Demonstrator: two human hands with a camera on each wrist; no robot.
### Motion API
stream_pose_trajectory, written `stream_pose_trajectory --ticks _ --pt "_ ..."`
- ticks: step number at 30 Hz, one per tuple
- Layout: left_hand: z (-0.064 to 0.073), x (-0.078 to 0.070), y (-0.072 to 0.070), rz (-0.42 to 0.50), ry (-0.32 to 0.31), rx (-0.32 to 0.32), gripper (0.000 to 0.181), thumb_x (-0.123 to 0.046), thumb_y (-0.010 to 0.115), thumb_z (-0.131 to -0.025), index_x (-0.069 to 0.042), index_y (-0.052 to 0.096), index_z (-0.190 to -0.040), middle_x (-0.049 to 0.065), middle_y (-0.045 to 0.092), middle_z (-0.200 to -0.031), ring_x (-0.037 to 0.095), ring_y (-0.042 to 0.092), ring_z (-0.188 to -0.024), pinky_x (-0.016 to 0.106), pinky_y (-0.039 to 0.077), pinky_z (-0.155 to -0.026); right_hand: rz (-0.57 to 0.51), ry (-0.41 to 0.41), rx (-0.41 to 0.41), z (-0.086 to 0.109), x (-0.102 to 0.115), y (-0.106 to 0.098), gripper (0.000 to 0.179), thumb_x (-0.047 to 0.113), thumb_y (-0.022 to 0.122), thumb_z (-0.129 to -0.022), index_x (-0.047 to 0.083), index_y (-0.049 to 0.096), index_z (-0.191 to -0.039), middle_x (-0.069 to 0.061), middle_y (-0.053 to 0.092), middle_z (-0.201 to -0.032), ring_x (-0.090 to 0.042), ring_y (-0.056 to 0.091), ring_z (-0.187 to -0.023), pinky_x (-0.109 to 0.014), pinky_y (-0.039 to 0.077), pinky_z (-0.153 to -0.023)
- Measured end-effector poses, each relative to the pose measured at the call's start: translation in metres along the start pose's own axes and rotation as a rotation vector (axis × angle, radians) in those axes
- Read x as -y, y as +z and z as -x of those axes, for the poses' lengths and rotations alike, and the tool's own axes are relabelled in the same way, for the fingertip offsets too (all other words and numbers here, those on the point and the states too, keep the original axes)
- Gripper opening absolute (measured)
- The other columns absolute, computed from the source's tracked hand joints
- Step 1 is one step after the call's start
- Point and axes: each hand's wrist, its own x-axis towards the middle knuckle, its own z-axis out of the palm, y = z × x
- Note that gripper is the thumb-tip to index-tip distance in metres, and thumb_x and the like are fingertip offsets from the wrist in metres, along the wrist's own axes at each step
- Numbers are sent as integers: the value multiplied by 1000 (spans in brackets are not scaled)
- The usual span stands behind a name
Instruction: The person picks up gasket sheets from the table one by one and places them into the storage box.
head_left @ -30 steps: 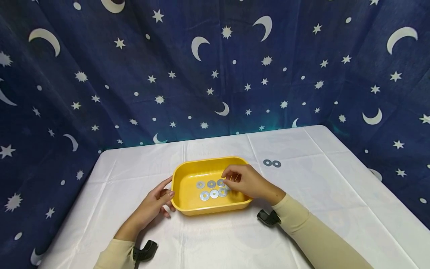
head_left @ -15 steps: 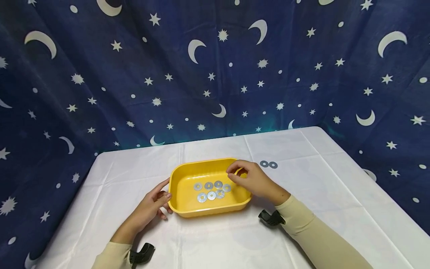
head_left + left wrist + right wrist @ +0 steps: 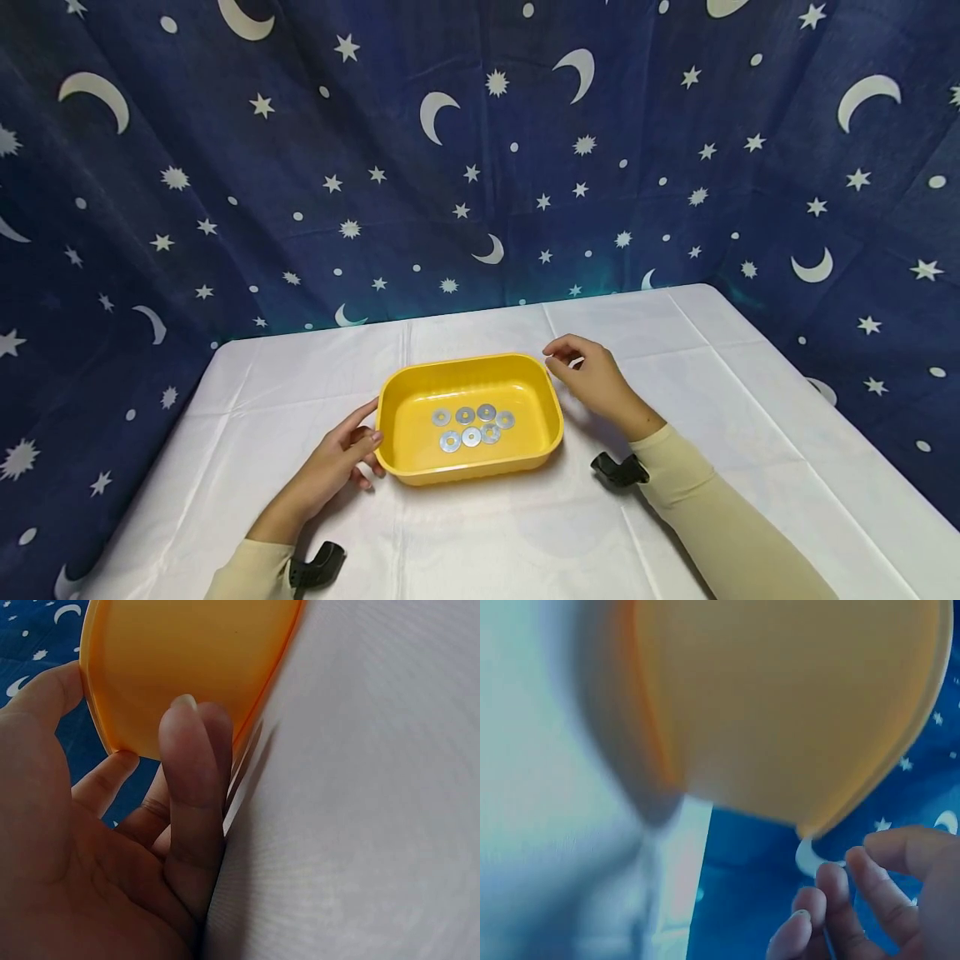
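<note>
A yellow plastic tray (image 3: 405, 433) stands on the white-covered table in the head view, with several flat metal washers (image 3: 471, 437) lying in two rough rows on its floor. My left hand (image 3: 337, 462) holds the tray's left end, thumb at the rim and a fingertip against the outer wall, as the left wrist view also shows; its other fingers hang loosely curled. My right hand (image 3: 596, 379) hovers by the tray's far right corner, fingers loosely bent. Nothing is visible between its thumb and fingertips in the right wrist view (image 3: 862, 892).
A white cloth (image 3: 495, 542) covers the table. Behind it and at both sides hangs a dark blue curtain (image 3: 375, 125) with moons and stars. Each wrist carries a black camera mount, one on the left (image 3: 318, 567) and one on the right (image 3: 618, 471).
My right hand has moved from over the washers, out of the tray, to the right and back. Two dark washers behind the tray's right side are now hidden by it. The left hand stays.
</note>
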Motion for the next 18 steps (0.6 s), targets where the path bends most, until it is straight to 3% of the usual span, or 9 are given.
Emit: stream_pose_trajectory --ticks 10,18 --pt "-1 -1 -1 -11 -5 0 57 -35 54 -91 -37 28 -142 16 52 -100 26 63 -72 36 56 -56 99 104 6 -7 -24 -14 18 18 58 -89 10 64 -104 -7 60 -81 -19 52 -66 -27 47 -57" --pt "0 -3 -1 -20 5 16 58 -36 53 -92 -34 26 -143 18 52 -102 26 63 -72 36 56 -56 98 212 20 -11 -47 -27 23 17 58 -88 5 63 -108 -13 61 -83 -17 54 -55 -28 47 -46"
